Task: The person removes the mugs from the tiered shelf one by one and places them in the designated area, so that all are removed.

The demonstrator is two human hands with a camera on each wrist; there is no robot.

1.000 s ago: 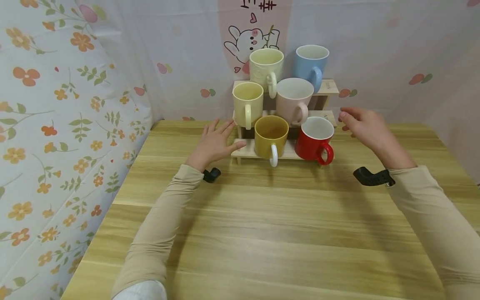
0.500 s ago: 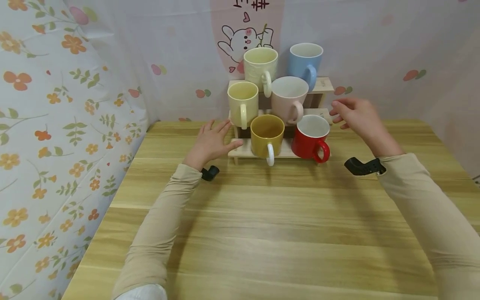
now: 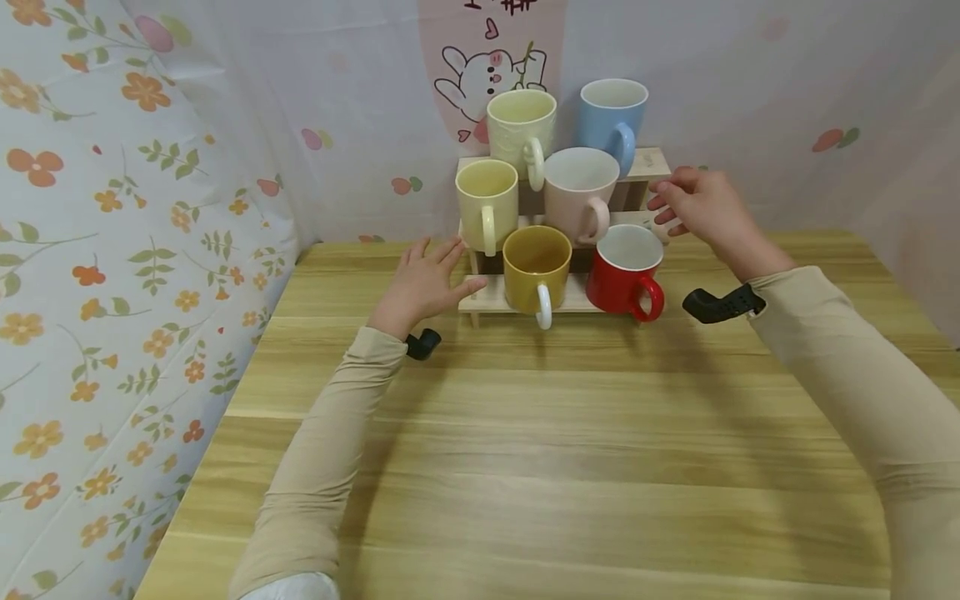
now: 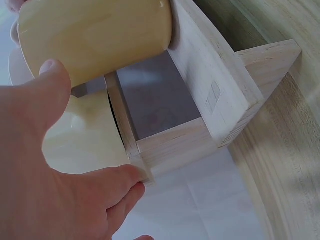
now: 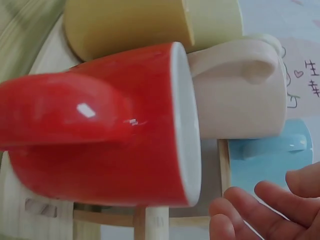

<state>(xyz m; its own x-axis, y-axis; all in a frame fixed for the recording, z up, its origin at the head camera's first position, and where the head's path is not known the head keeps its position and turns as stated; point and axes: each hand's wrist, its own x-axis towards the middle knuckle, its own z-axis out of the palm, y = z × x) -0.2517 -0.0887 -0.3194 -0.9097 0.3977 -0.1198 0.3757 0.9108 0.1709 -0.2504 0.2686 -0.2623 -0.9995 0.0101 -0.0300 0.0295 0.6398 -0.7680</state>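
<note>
A three-tier wooden rack [image 3: 651, 163] holds two mugs on each tier. My left hand [image 3: 420, 287] has its fingers spread, with fingertips right at the left end of the middle tier, beside a pale yellow mug [image 3: 486, 196]. In the left wrist view its thumb overlaps a mustard mug [image 4: 95, 40]. My right hand [image 3: 705, 208] hovers at the rack's right side with loosely bent fingers, holding nothing. Nearest to it are a red mug [image 5: 100, 170], a pink mug [image 5: 240, 100] and a blue mug [image 5: 265, 165]. A pale green mug [image 3: 517, 133] stands at the top left.
The rack stands at the back of a wood-grain table [image 3: 525, 450], close to a white printed curtain [image 3: 360, 100]. A flowered curtain [image 3: 97, 333] hangs along the left side. Each wrist carries a black camera mount [image 3: 720, 306].
My right hand has moved up and to the left, toward the upper tiers. My left hand stays by the rack, and the mugs keep their places. The head view has shifted slightly.
</note>
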